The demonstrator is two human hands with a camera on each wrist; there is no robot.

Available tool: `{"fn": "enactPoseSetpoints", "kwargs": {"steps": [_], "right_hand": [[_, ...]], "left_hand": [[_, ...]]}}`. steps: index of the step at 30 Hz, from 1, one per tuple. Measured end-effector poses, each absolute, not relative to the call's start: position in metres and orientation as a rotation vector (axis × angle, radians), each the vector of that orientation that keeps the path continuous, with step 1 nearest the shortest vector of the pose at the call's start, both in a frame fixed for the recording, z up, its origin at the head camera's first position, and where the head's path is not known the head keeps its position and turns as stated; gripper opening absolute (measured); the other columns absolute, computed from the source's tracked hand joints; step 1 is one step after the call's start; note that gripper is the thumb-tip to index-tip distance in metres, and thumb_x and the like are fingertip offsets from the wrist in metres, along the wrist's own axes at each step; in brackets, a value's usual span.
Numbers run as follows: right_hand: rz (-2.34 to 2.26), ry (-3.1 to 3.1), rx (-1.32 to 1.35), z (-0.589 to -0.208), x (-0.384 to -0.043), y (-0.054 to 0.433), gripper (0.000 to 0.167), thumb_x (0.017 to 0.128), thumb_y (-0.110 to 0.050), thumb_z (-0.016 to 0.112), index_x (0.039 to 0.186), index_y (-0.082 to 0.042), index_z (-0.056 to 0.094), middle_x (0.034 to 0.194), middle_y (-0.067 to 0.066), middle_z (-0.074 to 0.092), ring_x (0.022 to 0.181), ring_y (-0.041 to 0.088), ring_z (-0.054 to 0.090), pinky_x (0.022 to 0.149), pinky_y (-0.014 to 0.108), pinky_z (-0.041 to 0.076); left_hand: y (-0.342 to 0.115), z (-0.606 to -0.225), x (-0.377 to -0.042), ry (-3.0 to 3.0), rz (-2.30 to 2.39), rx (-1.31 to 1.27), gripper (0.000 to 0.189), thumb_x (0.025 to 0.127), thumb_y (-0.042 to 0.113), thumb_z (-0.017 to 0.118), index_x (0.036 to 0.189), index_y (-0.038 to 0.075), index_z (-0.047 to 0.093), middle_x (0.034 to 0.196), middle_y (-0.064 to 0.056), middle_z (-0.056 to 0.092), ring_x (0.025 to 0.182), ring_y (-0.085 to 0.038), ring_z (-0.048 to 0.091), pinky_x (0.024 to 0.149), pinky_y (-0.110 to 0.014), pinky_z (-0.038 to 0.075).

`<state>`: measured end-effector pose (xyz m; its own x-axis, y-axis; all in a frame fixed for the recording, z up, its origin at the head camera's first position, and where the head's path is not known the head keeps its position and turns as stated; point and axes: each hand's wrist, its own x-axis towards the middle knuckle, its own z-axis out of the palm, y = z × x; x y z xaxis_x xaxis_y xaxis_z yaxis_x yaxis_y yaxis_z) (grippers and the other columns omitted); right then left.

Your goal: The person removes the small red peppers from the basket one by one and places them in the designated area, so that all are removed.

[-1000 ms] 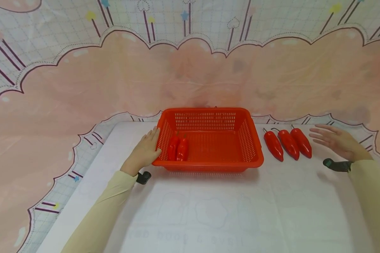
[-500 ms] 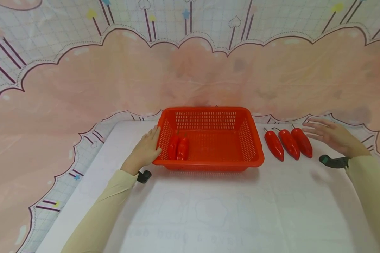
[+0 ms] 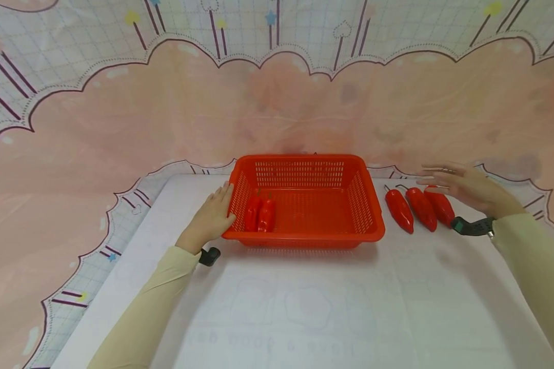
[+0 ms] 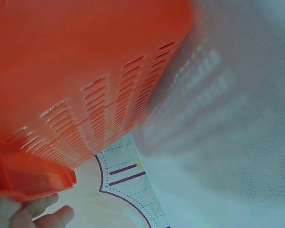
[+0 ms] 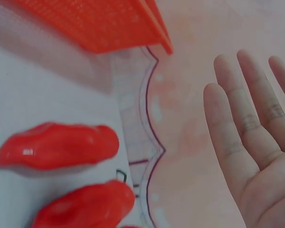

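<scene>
Head view: a red basket (image 3: pixel 304 237) is being steadied, it seems, by the left hand (image 3: pixel 210 218), whose fingers are being laid out straight against the left rim; whether anything is being pinched beneath cannot be told. Well apart from it, the right hand (image 3: pixel 473 189) is being held in the air, and the stem end of the outermost pepper (image 3: pixel 442 209) is being covered from sight by it. Nothing is being gripped there: in the right wrist view, the fingers are being shown straight, with gaps between them. The middle pepper (image 3: pixel 421 208) and the nearest pepper (image 3: pixel 399 211) are being lined up with the outermost on the white table (image 3: pixel 304 302), just right of the basket, stems pointing away from the person, probably so that easy reach is being given to the right hand. Side by side inside the basket, at its left end, a slim pepper (image 3: pixel 252 214) and its neighbour (image 3: pixel 266 215) are being contained, perhaps because space is being saved on the right.
</scene>
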<state>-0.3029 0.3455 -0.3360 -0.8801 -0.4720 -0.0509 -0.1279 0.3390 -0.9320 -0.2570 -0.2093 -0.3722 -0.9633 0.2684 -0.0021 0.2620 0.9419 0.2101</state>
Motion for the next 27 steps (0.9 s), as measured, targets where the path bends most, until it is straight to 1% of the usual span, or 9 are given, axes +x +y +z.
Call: {"fn": "enactPoseSetpoints", "kwargs": {"steps": [5, 8, 12, 17, 19, 22, 24, 27], "right_hand": [[-1.489, 2.334, -0.46, -0.331, -0.306, 0.326, 0.046, 0.098, -0.021, 0.043, 0.144, -0.022, 0.035, 0.129, -0.023, 0.047, 0.112, -0.002, 0.055, 0.086, 0.02, 0.052], [-1.449, 2.344, -0.408, -0.328, -0.309, 0.314, 0.049, 0.098, -0.025, 0.046, 0.145, -0.019, 0.034, 0.131, -0.019, 0.046, 0.112, -0.002, 0.055, 0.087, 0.023, 0.053], [-1.428, 2.33, -0.379, -0.323, -0.312, 0.298, 0.05, 0.096, -0.03, 0.049, 0.144, -0.02, 0.035, 0.133, -0.014, 0.05, 0.108, 0.0, 0.06, 0.089, 0.027, 0.053], [-1.461, 2.293, -0.444, -0.321, -0.316, 0.281, 0.047, 0.096, -0.028, 0.049, 0.141, -0.019, 0.04, 0.127, -0.013, 0.057, 0.107, 0.004, 0.062, 0.088, 0.026, 0.054], [-1.466, 2.283, -0.471, -0.321, -0.318, 0.274, 0.047, 0.096, -0.027, 0.05, 0.141, -0.018, 0.04, 0.128, -0.013, 0.057, 0.109, 0.006, 0.062, 0.089, 0.027, 0.054], [-1.458, 2.272, -0.482, -0.322, -0.321, 0.265, 0.049, 0.095, -0.027, 0.052, 0.141, -0.018, 0.04, 0.133, -0.006, 0.055, 0.11, 0.01, 0.062, 0.089, 0.03, 0.054], [-1.456, 2.257, -0.493, -0.324, -0.323, 0.259, 0.05, 0.095, -0.026, 0.053, 0.142, -0.015, 0.039, 0.137, 0.0, 0.053, 0.112, 0.013, 0.062, 0.091, 0.032, 0.053], [-1.448, 2.242, -0.518, -0.325, -0.326, 0.249, 0.052, 0.094, -0.024, 0.053, 0.142, -0.012, 0.038, 0.137, 0.004, 0.053, 0.112, 0.016, 0.062, 0.091, 0.033, 0.053]], "left_hand": [[-0.209, -0.372, -0.256, 3.064, 0.333, 0.419, 0.075, 0.088, 0.021, 0.046, 0.148, -0.007, 0.011, 0.156, -0.024, 0.011, 0.142, -0.044, 0.018, 0.116, -0.055, 0.016], [-0.209, -0.372, -0.256, 3.061, 0.34, 0.412, 0.075, 0.088, 0.021, 0.046, 0.148, -0.006, 0.011, 0.156, -0.024, 0.011, 0.142, -0.044, 0.018, 0.116, -0.055, 0.016], [-0.209, -0.371, -0.256, 3.058, 0.35, 0.397, 0.075, 0.088, 0.021, 0.047, 0.148, -0.005, 0.011, 0.156, -0.024, 0.011, 0.142, -0.043, 0.017, 0.117, -0.055, 0.015], [-0.209, -0.371, -0.255, 3.058, 0.352, 0.396, 0.075, 0.088, 0.021, 0.047, 0.148, -0.006, 0.011, 0.156, -0.024, 0.01, 0.142, -0.043, 0.017, 0.117, -0.054, 0.015], [-0.208, -0.371, -0.255, 3.057, 0.354, 0.395, 0.075, 0.088, 0.021, 0.046, 0.148, -0.005, 0.011, 0.156, -0.023, 0.01, 0.142, -0.043, 0.017, 0.117, -0.054, 0.015], [-0.208, -0.371, -0.256, 3.053, 0.358, 0.387, 0.075, 0.088, 0.021, 0.046, 0.148, -0.005, 0.01, 0.156, -0.023, 0.01, 0.143, -0.043, 0.017, 0.117, -0.054, 0.015], [-0.208, -0.371, -0.256, 3.052, 0.358, 0.388, 0.075, 0.088, 0.021, 0.046, 0.148, -0.005, 0.01, 0.156, -0.023, 0.01, 0.143, -0.043, 0.017, 0.117, -0.054, 0.015], [-0.208, -0.371, -0.255, 3.056, 0.349, 0.397, 0.075, 0.088, 0.021, 0.046, 0.148, -0.006, 0.01, 0.156, -0.024, 0.01, 0.142, -0.043, 0.017, 0.117, -0.054, 0.015]]}}
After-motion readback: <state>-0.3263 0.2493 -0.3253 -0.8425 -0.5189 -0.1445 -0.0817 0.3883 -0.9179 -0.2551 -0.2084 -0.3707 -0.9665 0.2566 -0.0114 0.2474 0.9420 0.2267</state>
